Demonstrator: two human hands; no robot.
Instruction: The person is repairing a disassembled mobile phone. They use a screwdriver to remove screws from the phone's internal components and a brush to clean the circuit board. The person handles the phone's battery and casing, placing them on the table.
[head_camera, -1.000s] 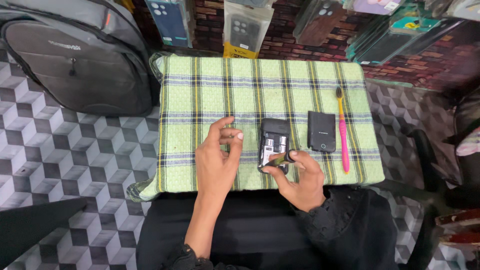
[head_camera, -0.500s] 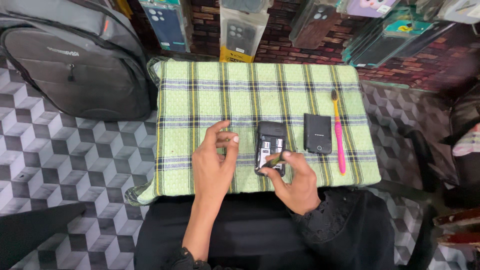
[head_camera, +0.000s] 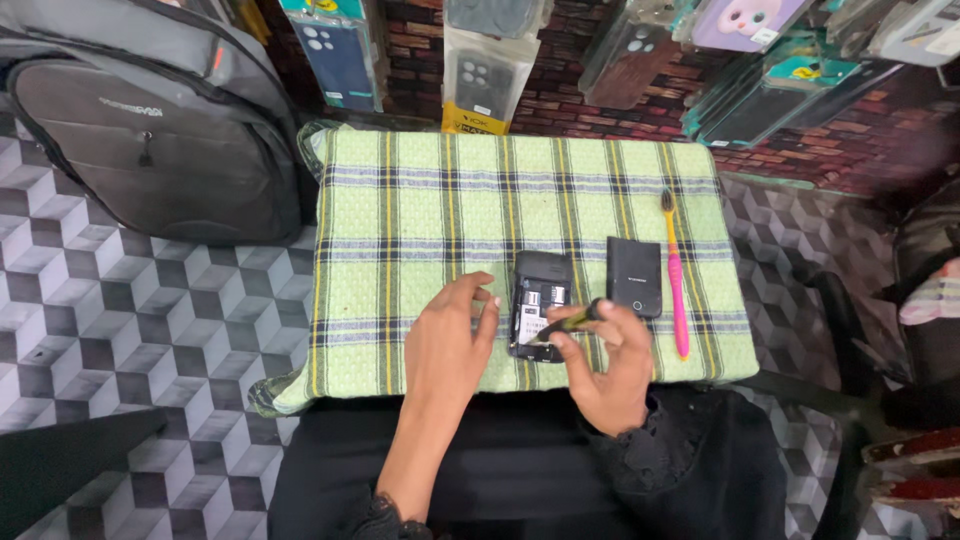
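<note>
Opened black phone (head_camera: 540, 303), its back removed and insides showing, lies on a green plaid cloth (head_camera: 440, 210) covering the surface, close to the near edge above the person's lap. Bare cloth stretches wide to the left and beyond the phone. Right hand (head_camera: 605, 365) is clenched around a small yellow-handled tool (head_camera: 568, 321), its tip touching the phone's lower part. Left hand (head_camera: 450, 340) rests loosely open on the cloth just left of the phone, fingertips near its side, holding nothing. Just right of the phone lies a black back cover (head_camera: 634, 276), then a pink toothbrush (head_camera: 676, 280). Farther left, a grey backpack (head_camera: 150, 130) stands on the patterned floor.
</note>
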